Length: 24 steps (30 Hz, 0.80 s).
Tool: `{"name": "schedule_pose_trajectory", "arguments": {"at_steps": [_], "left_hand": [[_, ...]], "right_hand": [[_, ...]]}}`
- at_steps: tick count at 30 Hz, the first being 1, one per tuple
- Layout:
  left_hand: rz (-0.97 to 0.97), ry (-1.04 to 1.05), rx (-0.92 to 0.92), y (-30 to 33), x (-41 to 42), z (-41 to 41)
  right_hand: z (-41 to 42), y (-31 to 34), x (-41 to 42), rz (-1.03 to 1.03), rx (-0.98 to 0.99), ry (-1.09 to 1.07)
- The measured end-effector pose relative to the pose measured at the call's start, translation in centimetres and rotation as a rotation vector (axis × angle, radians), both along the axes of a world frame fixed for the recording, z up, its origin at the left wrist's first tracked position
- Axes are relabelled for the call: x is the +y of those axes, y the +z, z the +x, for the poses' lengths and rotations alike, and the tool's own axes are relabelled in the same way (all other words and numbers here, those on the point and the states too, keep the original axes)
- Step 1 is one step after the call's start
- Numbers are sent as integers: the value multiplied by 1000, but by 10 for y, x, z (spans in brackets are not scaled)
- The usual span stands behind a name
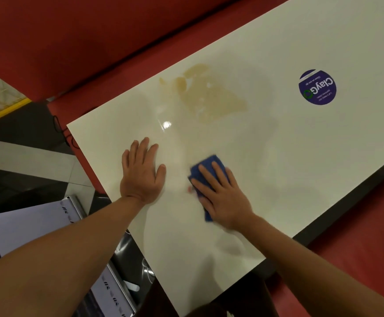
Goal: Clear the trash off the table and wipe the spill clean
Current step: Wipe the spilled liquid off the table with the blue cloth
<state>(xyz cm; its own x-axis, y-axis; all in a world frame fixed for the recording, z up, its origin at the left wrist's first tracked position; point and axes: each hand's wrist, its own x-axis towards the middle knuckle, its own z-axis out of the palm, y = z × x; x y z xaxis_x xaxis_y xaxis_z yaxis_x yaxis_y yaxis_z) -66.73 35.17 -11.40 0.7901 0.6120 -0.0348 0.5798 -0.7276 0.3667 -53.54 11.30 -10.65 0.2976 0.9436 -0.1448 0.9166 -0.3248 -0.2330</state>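
Right hand (223, 193) flat, fingers straight, pressing folded blue cloth (207, 170) on glossy cream table (278, 156); left hand (141, 173) spread flat beside; tan spill (211, 97) beyond.

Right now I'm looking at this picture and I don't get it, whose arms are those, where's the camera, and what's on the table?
There is no machine here. The camera sits on a person's head and looks down, so the two arms are that person's own. The left hand rests flat on the white table, fingers straight. The right hand presses a blue cloth onto the surface. Farther away lies a brownish spill, not yet wiped. A round purple sticker sits near the far end. Red seating surrounds the table.
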Motion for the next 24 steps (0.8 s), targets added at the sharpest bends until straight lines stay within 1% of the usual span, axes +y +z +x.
{"name": "schedule_pose_trajectory", "arguments": {"at_steps": [2, 3, 5, 7, 9, 11, 13, 15, 17, 18, 21, 23, 24], "left_hand": [[14, 5, 0, 0, -1, 0], [17, 3, 3, -1, -1, 0], [19, -5, 13, -1, -1, 0], [24, -8, 18, -1, 0, 0], [16, -11, 27, 0, 0, 0], [13, -11, 33, 1, 0, 1], [10, -9, 28, 0, 0, 1], [4, -10, 11, -1, 1, -1], [1, -17, 0, -2, 1, -2], [-3, -17, -1, -2, 2, -2], [1, 5, -4, -1, 0, 0], [3, 9, -2, 0, 0, 1], [1, 10, 3, 0, 0, 1]], "right_hand": [[16, 4, -50, -30, 17, 44], [33, 5, -66, -40, 14, 21], [77, 5, -79, -39, 16, -114], [120, 6, -60, -48, -11, -300], [142, 7, -16, -64, -42, -476], [139, 3, 36, -60, -64, -527], [110, -1, 81, -28, -67, -415], [60, -4, 98, 42, -61, -206], [13, -3, 74, 45, -35, 11], [1, -2, 51, 26, -22, 82], [13, 2, -23, 7, 9, 159], [51, 4, -52, -19, -1, 127], [74, 4, -56, -22, -6, 70]]}}
